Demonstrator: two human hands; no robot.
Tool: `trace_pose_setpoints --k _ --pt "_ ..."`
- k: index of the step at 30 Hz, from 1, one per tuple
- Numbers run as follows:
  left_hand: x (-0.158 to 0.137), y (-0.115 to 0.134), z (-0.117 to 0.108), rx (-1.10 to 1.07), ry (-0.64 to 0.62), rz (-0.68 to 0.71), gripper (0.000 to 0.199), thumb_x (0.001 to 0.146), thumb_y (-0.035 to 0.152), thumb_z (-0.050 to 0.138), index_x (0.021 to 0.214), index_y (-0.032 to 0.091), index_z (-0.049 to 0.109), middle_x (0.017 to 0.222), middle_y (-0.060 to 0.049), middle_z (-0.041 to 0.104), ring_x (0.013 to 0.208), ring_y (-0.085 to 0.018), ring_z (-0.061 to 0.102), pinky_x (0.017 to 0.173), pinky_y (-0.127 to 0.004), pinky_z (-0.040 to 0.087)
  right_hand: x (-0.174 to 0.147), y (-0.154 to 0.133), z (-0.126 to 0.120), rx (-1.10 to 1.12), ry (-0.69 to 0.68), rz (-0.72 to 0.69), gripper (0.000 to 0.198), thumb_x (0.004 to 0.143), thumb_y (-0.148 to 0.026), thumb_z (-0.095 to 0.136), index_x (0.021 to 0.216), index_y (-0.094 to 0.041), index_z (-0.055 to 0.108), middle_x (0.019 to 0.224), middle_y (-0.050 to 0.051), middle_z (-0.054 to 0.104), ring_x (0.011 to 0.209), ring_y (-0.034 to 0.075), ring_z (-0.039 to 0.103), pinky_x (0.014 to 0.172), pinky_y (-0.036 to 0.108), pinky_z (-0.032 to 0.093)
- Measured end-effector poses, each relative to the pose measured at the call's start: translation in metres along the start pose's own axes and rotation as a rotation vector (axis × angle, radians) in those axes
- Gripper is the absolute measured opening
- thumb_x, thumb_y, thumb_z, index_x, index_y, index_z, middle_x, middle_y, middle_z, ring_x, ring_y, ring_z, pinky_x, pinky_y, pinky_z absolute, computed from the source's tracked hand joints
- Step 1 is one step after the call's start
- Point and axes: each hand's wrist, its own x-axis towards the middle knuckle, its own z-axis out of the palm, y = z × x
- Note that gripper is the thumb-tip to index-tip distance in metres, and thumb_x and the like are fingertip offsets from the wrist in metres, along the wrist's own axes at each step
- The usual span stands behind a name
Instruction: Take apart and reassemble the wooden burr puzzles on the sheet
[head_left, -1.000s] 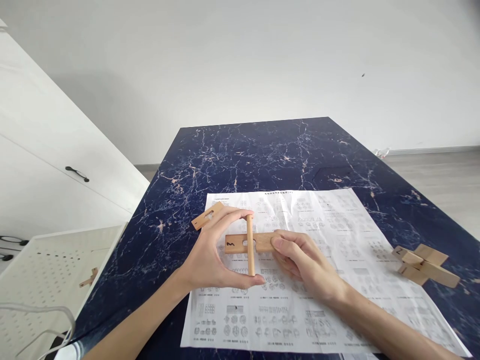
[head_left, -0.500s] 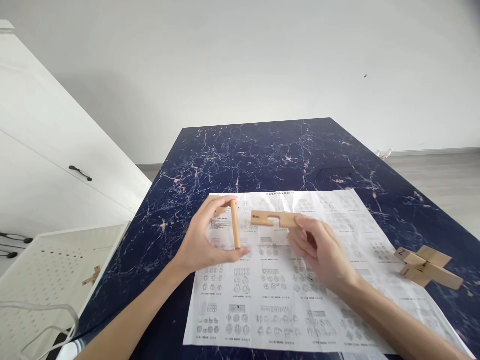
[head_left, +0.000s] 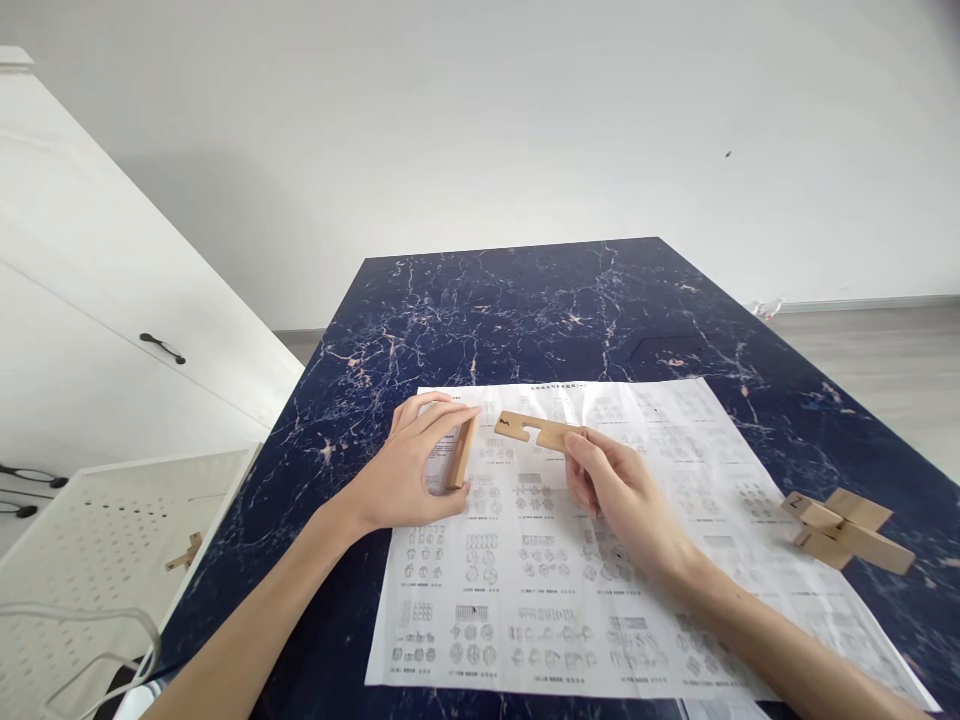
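Observation:
My left hand (head_left: pixel 409 465) is closed on a narrow wooden puzzle piece (head_left: pixel 460 455), gripped end to end between thumb and fingers. In my right hand (head_left: pixel 619 485) is a flat notched wooden puzzle piece (head_left: pixel 534 430), pinched at its right end. That piece has a dark mark near its left tip and a cut-out in its lower edge. The two pieces are apart, with a small gap between them. Under both hands lies a printed sheet (head_left: pixel 555 655) covered with rows of small diagrams.
Interlocked wooden puzzle pieces (head_left: pixel 847 530) sit at the sheet's right edge, one marked with a numeral. The dark blue marbled table (head_left: pixel 487 320) reaches toward the wall. At left are a white cabinet (head_left: pixel 97 260) and a white perforated surface (head_left: pixel 82 550) with another wooden piece (head_left: pixel 184 551).
The left-hand piece has turned and tilted, and that hand has shifted slightly left. My right hand has moved a little left, and its piece now slopes down to the right.

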Motion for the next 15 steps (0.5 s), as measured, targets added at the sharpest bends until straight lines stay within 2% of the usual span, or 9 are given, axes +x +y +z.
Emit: trace_pose_setpoints --k 4,8,11,15 --pt "-0.001 -0.002 -0.003 0.125 -0.011 0.087 0.071 0.076 0.028 0.075 0.145 0.029 0.058 0.144 -0.01 0.06 0.144 -0.04 0.042 0.125 -0.064 0.028 -0.001 0.001 0.003 -0.077 -0.038 -0.054 0.052 0.105 -0.06 0.045 0.066 -0.025 0.042 0.057 -0.003 0.046 0.053 0.014 0.041 0.054 0.03 0.035" --pt "0.0 -0.008 -0.006 0.179 0.07 0.127 0.069 0.083 0.043 0.076 0.147 0.027 0.056 0.145 -0.011 0.06 0.144 -0.04 0.045 0.128 -0.063 0.022 -0.003 0.004 0.006 -0.209 -0.073 -0.131 0.045 0.105 -0.052 0.044 0.068 -0.026 0.038 0.055 -0.004 0.043 0.05 0.013 0.037 0.05 0.029 0.03" --pt "0.0 -0.011 -0.006 0.147 0.125 0.013 0.065 0.093 0.051 0.069 0.151 0.025 0.052 0.152 -0.012 0.056 0.147 -0.038 0.043 0.128 -0.062 0.023 -0.004 0.005 0.007 -0.273 -0.157 -0.194 0.043 0.104 -0.047 0.046 0.068 -0.026 0.035 0.056 -0.006 0.036 0.05 0.012 0.031 0.049 0.029 0.025" --pt "-0.001 -0.006 0.0 -0.04 0.134 -0.152 0.049 0.111 0.047 0.039 0.152 0.023 0.05 0.157 -0.012 0.052 0.152 -0.034 0.037 0.126 -0.059 0.031 -0.003 0.002 0.007 -0.326 -0.296 -0.206 0.044 0.105 -0.045 0.048 0.069 -0.025 0.033 0.057 -0.007 0.033 0.051 0.011 0.028 0.05 0.03 0.022"
